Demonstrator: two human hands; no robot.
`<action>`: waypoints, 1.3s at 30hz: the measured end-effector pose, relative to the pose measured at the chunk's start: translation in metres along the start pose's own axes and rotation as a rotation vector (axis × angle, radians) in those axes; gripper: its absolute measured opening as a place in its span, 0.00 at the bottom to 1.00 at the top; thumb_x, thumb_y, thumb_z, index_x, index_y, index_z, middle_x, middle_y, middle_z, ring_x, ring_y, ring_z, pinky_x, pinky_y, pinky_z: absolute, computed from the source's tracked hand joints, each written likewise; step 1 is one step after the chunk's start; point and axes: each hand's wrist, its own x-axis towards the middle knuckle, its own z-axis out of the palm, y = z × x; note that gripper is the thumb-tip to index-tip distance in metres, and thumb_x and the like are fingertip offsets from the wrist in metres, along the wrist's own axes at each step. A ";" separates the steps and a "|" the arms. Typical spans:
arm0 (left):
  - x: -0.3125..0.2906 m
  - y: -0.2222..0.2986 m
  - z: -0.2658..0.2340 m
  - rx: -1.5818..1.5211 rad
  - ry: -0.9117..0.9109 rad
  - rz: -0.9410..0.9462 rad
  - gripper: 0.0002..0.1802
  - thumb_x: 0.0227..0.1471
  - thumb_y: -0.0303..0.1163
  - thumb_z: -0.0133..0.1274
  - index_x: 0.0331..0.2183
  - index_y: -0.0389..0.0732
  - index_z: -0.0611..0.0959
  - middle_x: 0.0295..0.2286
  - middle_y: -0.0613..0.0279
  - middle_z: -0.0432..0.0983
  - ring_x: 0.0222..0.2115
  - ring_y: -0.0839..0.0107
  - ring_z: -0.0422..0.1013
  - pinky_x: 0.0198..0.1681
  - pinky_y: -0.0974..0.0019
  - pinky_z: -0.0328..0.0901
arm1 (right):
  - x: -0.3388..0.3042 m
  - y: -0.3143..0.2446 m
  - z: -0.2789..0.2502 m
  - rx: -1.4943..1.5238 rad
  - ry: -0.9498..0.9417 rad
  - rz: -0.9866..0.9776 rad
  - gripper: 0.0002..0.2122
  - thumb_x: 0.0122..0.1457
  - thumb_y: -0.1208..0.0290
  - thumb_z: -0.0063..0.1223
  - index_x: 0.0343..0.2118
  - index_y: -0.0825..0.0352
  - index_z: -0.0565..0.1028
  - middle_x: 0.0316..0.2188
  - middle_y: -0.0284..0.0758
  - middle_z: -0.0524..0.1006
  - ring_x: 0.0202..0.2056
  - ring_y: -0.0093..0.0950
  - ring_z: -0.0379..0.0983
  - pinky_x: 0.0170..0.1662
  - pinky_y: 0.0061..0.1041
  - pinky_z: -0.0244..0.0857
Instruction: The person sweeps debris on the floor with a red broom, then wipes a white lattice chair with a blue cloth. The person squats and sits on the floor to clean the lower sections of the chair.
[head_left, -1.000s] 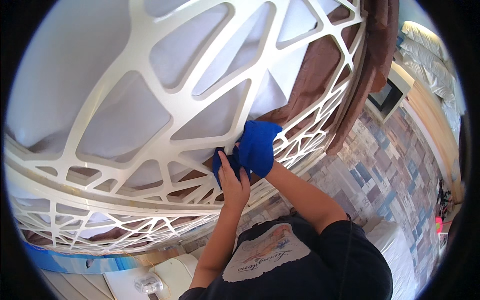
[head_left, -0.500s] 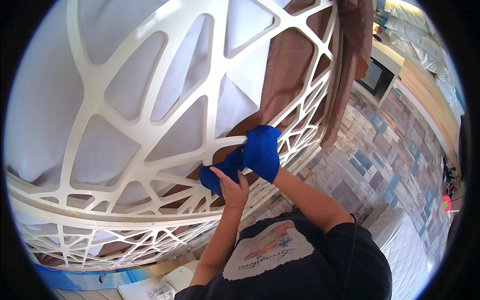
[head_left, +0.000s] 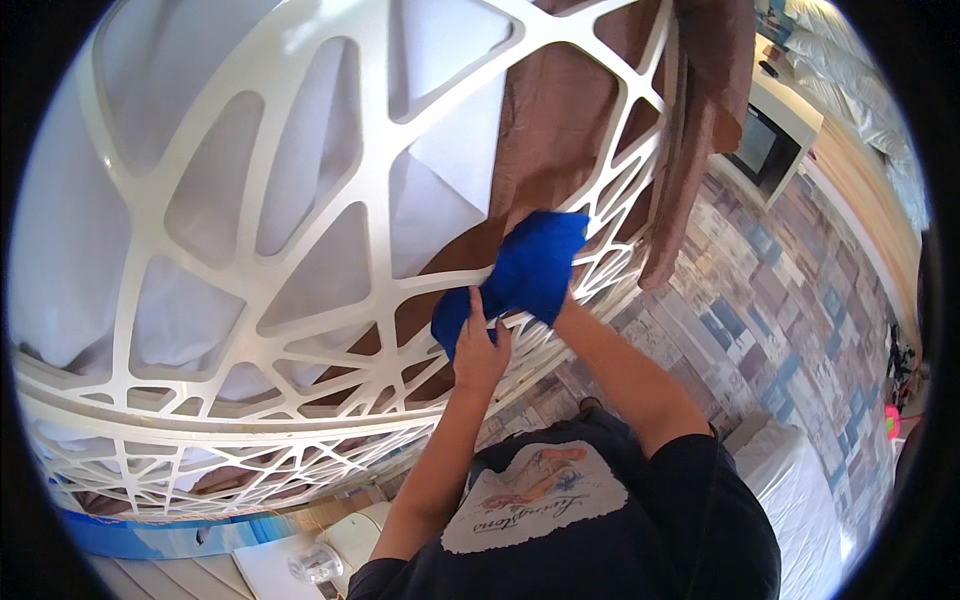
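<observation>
A: Item one, white lattice screen [head_left: 330, 200]. Left hand [head_left: 480, 345] pinching blue cloth [head_left: 525, 275] against a bar.

B: Right hand hidden under cloth; grip cannot be told. Risk: cloth likely snags brown curtain [head_left: 700, 130].

This looks like a bedroom in a home: a white cut-out screen [head_left: 330, 200], brown curtain [head_left: 700, 130], patchwork floor [head_left: 790, 300] and soft white bedding [head_left: 860, 60].

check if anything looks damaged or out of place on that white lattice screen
Nothing looks broken: the white lattice screen has whole bars. The brown curtain hangs bunched at its right end, which looks untidy. Both hands press a blue cloth against the bars.
</observation>
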 end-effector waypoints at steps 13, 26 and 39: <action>-0.008 0.000 0.010 0.018 -0.126 -0.080 0.49 0.51 0.34 0.53 0.65 0.35 0.42 0.41 0.31 0.73 0.39 0.40 0.72 0.43 0.51 0.68 | 0.031 -0.034 -0.104 -0.589 -0.288 0.149 0.28 0.59 0.43 0.48 0.60 0.51 0.66 0.60 0.34 0.66 0.62 0.35 0.60 0.66 0.37 0.48; 0.033 0.053 0.019 -0.036 -0.287 0.254 0.50 0.53 0.34 0.51 0.65 0.35 0.37 0.49 0.24 0.64 0.45 0.36 0.69 0.49 0.49 0.65 | 0.013 0.051 -0.054 0.240 -0.100 0.071 0.29 0.60 0.45 0.45 0.62 0.53 0.63 0.62 0.34 0.63 0.63 0.34 0.57 0.68 0.34 0.42; 0.068 0.042 0.010 0.083 -0.235 0.442 0.43 0.54 0.34 0.52 0.64 0.34 0.50 0.37 0.39 0.74 0.36 0.48 0.74 0.35 0.55 0.70 | 0.054 0.017 -0.092 -0.436 0.604 -0.340 0.26 0.52 0.56 0.58 0.50 0.69 0.73 0.51 0.48 0.70 0.55 0.50 0.62 0.64 0.45 0.47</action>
